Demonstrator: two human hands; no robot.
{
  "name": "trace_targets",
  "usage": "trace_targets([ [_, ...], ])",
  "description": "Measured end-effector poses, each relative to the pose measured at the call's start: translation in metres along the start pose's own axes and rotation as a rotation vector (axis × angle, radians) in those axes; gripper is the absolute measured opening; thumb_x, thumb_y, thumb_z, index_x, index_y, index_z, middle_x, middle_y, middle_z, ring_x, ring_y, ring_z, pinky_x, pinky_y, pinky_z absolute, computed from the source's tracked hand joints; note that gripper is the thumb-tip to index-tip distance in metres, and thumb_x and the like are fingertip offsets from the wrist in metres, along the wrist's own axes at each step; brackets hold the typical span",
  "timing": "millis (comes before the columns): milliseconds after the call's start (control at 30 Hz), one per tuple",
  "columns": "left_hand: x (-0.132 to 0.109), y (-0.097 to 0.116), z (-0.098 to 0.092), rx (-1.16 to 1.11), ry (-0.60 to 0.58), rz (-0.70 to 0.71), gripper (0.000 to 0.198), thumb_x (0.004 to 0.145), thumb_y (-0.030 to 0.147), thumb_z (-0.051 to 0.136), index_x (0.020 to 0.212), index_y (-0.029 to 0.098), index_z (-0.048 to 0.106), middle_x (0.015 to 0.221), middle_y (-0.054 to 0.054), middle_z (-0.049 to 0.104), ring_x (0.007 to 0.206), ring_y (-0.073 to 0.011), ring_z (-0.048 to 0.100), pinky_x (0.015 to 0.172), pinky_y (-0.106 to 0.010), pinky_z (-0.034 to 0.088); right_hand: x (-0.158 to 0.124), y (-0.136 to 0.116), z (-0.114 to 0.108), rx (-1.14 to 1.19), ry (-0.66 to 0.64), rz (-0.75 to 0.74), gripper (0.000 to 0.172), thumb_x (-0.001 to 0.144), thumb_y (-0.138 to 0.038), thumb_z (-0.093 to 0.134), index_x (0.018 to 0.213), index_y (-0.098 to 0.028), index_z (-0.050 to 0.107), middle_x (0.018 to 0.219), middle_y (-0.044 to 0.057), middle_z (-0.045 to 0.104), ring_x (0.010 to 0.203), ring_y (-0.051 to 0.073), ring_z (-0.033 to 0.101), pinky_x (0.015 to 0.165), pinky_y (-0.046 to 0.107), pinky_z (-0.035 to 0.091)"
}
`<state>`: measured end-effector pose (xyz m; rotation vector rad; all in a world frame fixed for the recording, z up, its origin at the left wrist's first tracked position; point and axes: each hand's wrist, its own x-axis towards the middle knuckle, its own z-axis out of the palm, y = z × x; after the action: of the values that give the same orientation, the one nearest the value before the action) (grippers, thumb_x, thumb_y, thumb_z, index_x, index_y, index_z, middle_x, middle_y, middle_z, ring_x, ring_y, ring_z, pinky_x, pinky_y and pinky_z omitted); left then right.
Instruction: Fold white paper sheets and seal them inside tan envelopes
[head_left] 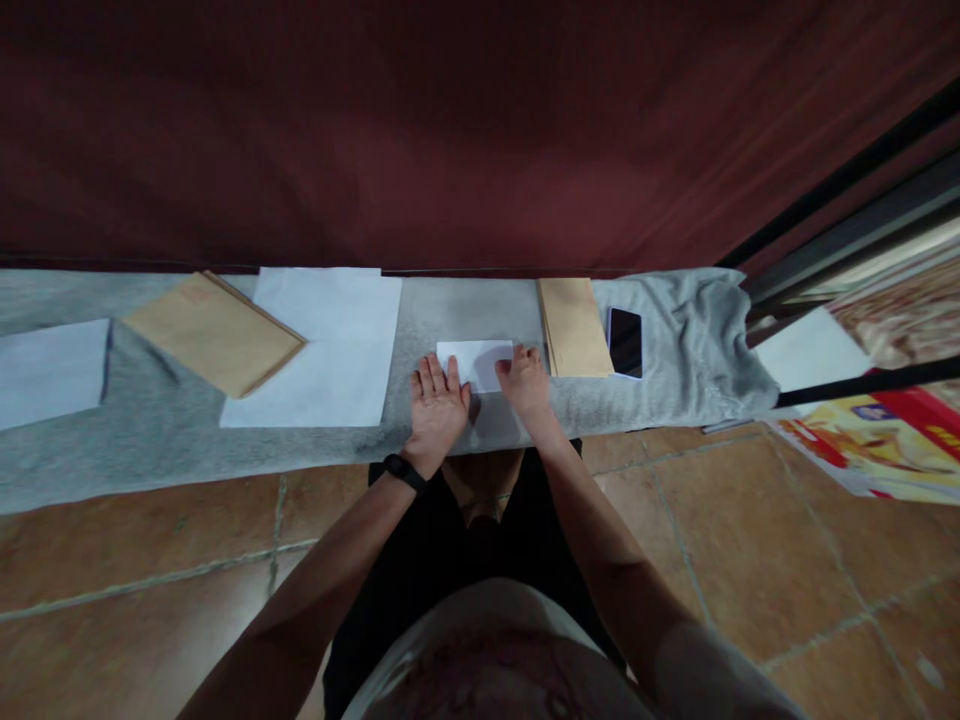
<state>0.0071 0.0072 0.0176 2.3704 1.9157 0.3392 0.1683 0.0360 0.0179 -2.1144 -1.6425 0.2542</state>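
Observation:
A small white rectangle of folded paper [480, 358] lies on the grey cloth in front of me. At its left edge rests my left hand [437, 402], fingers stretched and the thumb apart, with a dark band on the wrist. My right hand [526, 382] is at the paper's right edge. Its thumb touches the paper, while the slightly bent fingers rest beside it, apart from the thumb. Just right of that hand is a stack of brown envelopes [576, 330].
The grey cloth [465, 305] covers a long narrow surface against a dark red curtain [480, 150]. A phone [625, 343] lies on the right. Leftward are large white sheets [337, 370], more brown envelopes [217, 335] and white paper [49, 370]. A colourful box [885, 440] stands at far right.

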Motion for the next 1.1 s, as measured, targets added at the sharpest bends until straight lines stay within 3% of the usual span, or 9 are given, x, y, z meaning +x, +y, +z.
trace_targets([
  [167, -0.002, -0.003, 0.002, -0.019, 0.016, 0.005, 0.062, 0.102, 0.035, 0.038, 0.158, 0.008, 0.035, 0.163, -0.027, 0.032, 0.154, -0.0393, 0.025, 0.12, -0.062, 0.027, 0.009, 0.007, 0.001, 0.025, -0.083, 0.094, 0.022, 0.093, -0.029, 0.059, 0.111, -0.016, 0.062, 0.104, 0.014, 0.072, 0.103, 0.028, 0.069, 0.09, 0.037, 0.053],
  [400, -0.003, -0.014, 0.001, -0.083, 0.039, 0.038, 0.061, 0.102, 0.038, 0.038, 0.156, 0.01, 0.038, 0.162, -0.023, 0.036, 0.154, -0.0352, 0.029, 0.123, -0.057, 0.026, 0.009, 0.014, -0.007, 0.151, -0.166, 0.049, 0.014, 0.095, -0.021, 0.053, 0.098, -0.021, 0.067, 0.091, 0.006, 0.074, 0.088, 0.021, 0.069, 0.078, 0.028, 0.05],
  [633, 0.002, -0.028, 0.007, -0.249, 0.089, 0.023, 0.057, 0.101, 0.034, 0.038, 0.152, 0.01, 0.042, 0.15, -0.018, 0.055, 0.145, -0.0271, 0.046, 0.121, -0.046, 0.036, -0.001, 0.017, -0.009, 0.292, -0.117, 0.082, 0.014, 0.093, -0.021, 0.05, 0.089, -0.021, 0.063, 0.082, 0.002, 0.071, 0.078, 0.017, 0.066, 0.07, 0.024, 0.046],
  [800, 0.001, -0.043, -0.008, -0.333, 0.264, 0.061, 0.052, 0.099, 0.033, 0.045, 0.148, 0.016, 0.049, 0.154, -0.015, 0.052, 0.149, -0.0281, 0.041, 0.123, -0.049, 0.032, -0.012, 0.018, -0.006, 0.308, -0.069, 0.107, 0.014, 0.096, -0.024, 0.05, 0.098, -0.023, 0.063, 0.086, 0.004, 0.073, 0.082, 0.019, 0.068, 0.07, 0.024, 0.046],
  [900, 0.012, -0.085, -0.032, -0.285, 0.385, -0.083, 0.056, 0.097, 0.034, 0.051, 0.149, 0.014, 0.047, 0.163, -0.018, 0.038, 0.155, -0.0331, 0.027, 0.125, -0.056, 0.022, -0.017, 0.018, -0.005, 0.326, -0.046, 0.08, 0.018, 0.097, -0.026, 0.048, 0.105, -0.022, 0.064, 0.089, 0.005, 0.074, 0.083, 0.02, 0.069, 0.071, 0.024, 0.046],
  [1000, 0.027, -0.156, -0.054, -0.245, 0.441, -0.404, 0.07, 0.093, 0.038, 0.059, 0.152, 0.006, 0.039, 0.164, -0.025, 0.03, 0.153, -0.0396, 0.026, 0.121, -0.062, 0.024, -0.019, 0.017, -0.005, 0.328, -0.037, 0.077, 0.021, 0.098, -0.027, 0.047, 0.109, -0.022, 0.064, 0.093, 0.007, 0.075, 0.087, 0.021, 0.07, 0.072, 0.025, 0.047],
  [1100, 0.036, -0.226, -0.064, -0.171, 0.412, -0.765, 0.086, 0.089, 0.039, 0.068, 0.153, -0.002, 0.027, 0.159, -0.031, 0.035, 0.148, -0.0443, 0.029, 0.117, -0.068, 0.024, -0.02, 0.017, -0.004, 0.324, -0.048, 0.084, 0.022, 0.098, -0.027, 0.047, 0.111, -0.022, 0.064, 0.093, 0.007, 0.075, 0.089, 0.023, 0.071, 0.073, 0.026, 0.048],
])
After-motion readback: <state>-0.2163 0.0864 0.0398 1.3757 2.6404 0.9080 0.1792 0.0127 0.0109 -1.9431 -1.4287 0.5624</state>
